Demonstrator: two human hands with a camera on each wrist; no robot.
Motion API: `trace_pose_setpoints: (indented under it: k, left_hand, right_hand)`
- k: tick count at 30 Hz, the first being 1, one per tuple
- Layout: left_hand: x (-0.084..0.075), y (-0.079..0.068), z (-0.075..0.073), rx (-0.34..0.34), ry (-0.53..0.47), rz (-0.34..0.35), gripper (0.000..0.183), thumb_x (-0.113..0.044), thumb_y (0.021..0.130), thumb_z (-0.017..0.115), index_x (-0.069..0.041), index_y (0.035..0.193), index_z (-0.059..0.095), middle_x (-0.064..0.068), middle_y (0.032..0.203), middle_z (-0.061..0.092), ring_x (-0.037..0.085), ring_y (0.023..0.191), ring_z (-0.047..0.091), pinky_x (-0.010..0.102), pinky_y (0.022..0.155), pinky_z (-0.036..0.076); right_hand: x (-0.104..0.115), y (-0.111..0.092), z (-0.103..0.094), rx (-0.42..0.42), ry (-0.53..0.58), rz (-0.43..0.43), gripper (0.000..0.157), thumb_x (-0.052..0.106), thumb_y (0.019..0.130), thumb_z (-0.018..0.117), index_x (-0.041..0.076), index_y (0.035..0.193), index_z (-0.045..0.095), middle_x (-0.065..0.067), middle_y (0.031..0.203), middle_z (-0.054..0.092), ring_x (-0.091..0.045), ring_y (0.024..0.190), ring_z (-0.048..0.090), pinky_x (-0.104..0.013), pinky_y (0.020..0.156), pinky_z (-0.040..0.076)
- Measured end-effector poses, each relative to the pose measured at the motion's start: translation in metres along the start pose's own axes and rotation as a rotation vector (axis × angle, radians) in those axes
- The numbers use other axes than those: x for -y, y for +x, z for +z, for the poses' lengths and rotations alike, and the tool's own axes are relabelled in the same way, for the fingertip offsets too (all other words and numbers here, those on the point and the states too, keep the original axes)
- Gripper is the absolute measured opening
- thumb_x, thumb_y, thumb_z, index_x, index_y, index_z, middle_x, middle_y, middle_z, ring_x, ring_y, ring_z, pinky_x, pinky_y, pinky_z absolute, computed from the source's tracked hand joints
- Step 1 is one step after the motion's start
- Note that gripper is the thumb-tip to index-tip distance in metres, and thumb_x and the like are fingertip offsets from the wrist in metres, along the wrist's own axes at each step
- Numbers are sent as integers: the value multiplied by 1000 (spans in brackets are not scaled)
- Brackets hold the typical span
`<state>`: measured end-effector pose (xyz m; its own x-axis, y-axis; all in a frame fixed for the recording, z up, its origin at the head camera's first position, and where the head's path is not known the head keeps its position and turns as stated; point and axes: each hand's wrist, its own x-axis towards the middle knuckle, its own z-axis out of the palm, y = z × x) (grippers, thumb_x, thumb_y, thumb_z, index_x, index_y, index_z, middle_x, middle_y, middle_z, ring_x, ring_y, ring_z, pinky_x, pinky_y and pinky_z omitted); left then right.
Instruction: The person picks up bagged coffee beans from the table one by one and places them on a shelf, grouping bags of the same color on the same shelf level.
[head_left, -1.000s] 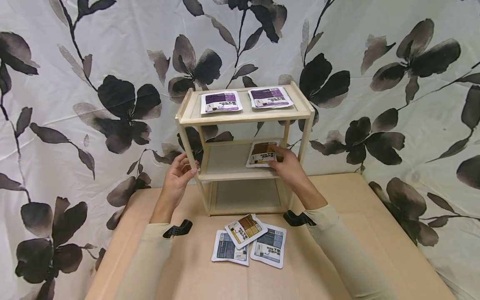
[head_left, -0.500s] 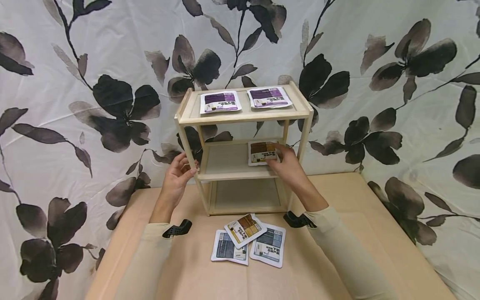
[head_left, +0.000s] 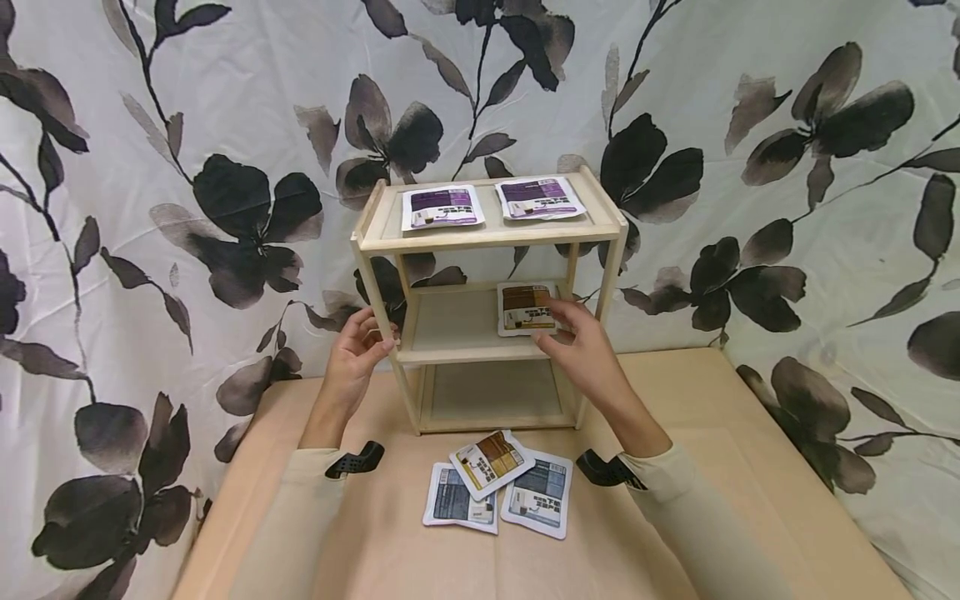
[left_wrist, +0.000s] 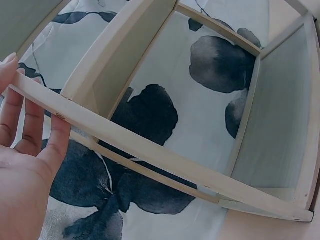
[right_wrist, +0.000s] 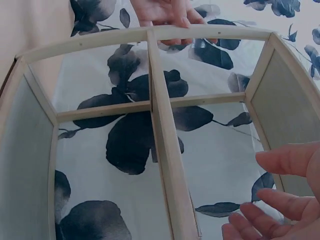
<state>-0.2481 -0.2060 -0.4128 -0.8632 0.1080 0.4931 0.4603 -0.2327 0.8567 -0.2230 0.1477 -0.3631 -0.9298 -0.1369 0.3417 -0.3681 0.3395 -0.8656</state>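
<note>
A small three-tier wooden shelf point(head_left: 487, 241) stands on the table. My left hand point(head_left: 351, 354) holds its left front post, thumb on one side and fingers on the other, as the left wrist view point(left_wrist: 30, 160) also shows. On the middle tier, toward the right, lies a brown and white packet point(head_left: 525, 310). The fingertips of my right hand point(head_left: 581, 346) are right at that packet's right edge, spread apart. In the right wrist view the right hand point(right_wrist: 280, 200) has nothing between thumb and fingers; the packet is out of sight there.
Two purple packets, one left point(head_left: 442, 208) and one right point(head_left: 540, 198), lie on the top tier. Before the shelf, another brown packet point(head_left: 491, 464) overlaps two blue-grey packets point(head_left: 538, 496) on the table point(head_left: 375, 542). A floral curtain point(head_left: 480, 100) hangs behind.
The brown packet has shifted slightly right and back on the middle tier and now lies flat. My right hand has let go and drawn a little right. The left hand keeps its place.
</note>
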Motion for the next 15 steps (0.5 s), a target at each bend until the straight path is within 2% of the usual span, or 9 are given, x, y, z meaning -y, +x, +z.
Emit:
trace_pose_setpoints:
  k: [7, 11, 15]
  left_hand:
    - [-1, 2, 0, 2, 16, 28, 53, 13, 94, 60, -16, 138, 57, 1, 112, 65, 20, 102, 61, 25, 87, 56]
    - [-2, 3, -1, 8, 24, 24, 52, 14, 93, 60, -8, 140, 53, 4, 112, 65, 22, 102, 61, 25, 87, 55]
    - [-2, 3, 0, 8, 28, 20, 53, 15, 93, 60, -1, 142, 48, 7, 112, 64, 19, 101, 62, 26, 86, 56]
  right_hand:
    - [-1, -15, 1, 1, 106, -19, 50, 3, 95, 68, -4, 142, 53, -20, 146, 50, -37, 134, 52, -46, 108, 48]
    - [-4, -24, 3, -4, 128, -14, 45, 5, 95, 69, -1, 138, 57, -19, 140, 56, -33, 121, 62, -31, 98, 53]
    - [-10, -31, 8, 10, 174, 17, 42, 7, 95, 70, 1, 136, 60, -21, 133, 60, -30, 111, 66, -18, 86, 53]
